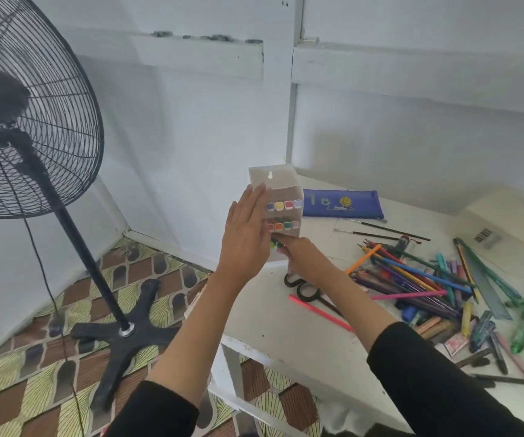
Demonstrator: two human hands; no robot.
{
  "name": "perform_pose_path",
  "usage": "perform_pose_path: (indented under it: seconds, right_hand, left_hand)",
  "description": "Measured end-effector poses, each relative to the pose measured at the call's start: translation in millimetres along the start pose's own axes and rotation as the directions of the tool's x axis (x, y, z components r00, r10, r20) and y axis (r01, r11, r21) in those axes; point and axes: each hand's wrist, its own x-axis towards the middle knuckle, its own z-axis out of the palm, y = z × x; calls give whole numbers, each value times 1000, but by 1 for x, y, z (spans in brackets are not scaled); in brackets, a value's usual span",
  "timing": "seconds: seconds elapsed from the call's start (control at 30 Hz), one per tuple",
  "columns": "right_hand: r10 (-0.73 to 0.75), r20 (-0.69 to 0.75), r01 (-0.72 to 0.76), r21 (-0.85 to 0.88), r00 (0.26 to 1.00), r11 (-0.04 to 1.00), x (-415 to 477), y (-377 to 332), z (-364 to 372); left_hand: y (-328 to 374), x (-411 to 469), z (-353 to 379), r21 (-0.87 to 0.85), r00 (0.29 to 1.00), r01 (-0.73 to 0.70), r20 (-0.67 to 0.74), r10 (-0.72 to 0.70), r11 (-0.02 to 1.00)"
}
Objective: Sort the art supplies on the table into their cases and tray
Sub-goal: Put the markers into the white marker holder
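Note:
A translucent marker case with rows of coloured marker caps stands upright at the table's far left corner. My left hand lies flat against its left side, fingers straight. My right hand reaches in under the case's front and pinches a green marker at the lowest row. A heap of coloured pencils lies to the right on the white table. A blue zip pencil pouch lies behind the case.
Black-handled scissors and a pink pencil lie just below my right wrist. Thin paintbrushes sit near the pouch. Green rulers, crayons and pens crowd the right side. A black pedestal fan stands on the floor to the left.

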Motion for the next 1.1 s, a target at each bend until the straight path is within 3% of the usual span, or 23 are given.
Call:
perform_pose_path:
  seconds: [0.17, 0.27, 0.37, 0.5, 0.63, 0.77, 0.93, 1.0, 1.1]
  right_hand:
    - [-18, 118, 3, 120, 993, 993, -18, 8, -10]
    - [-60, 29, 55, 132, 998, 990, -47, 20, -21]
    - [26, -116, -12, 119, 993, 993, -89, 40, -30]
    - [231, -233, -197, 160, 945, 967, -127, 71, -31]
    - [328, -300, -312, 102, 896, 945, -149, 92, -28]
    - [311, -319, -346, -56, 895, 937, -153, 97, -27]
    - [270, -299, -380, -422, 915, 823, -133, 96, -30]
    - [324, -197, -380, -488, 925, 786, -128, 95, -32]
    - [372, -201, -419, -548, 906, 724, -125, 96, -35]
  left_hand:
    - [6, -6, 5, 147, 1000, -17, -15, 19, 989]
    - [14, -15, 10, 117, 986, -132, -89, 143, 984]
    - [26, -33, 25, 69, 927, -334, -155, 341, 940]
    - [38, -54, 60, -12, 910, -412, 54, 412, 911]
    - [37, -71, 96, 39, 926, -291, 265, 271, 956]
    - [55, -80, 111, 179, 911, -132, 410, 48, 975]
    - [81, -77, 122, 360, 873, -31, 464, -150, 932]
    - [90, -74, 126, 388, 860, -10, 473, -190, 921]
    - [99, -72, 130, 402, 858, 11, 466, -215, 915]
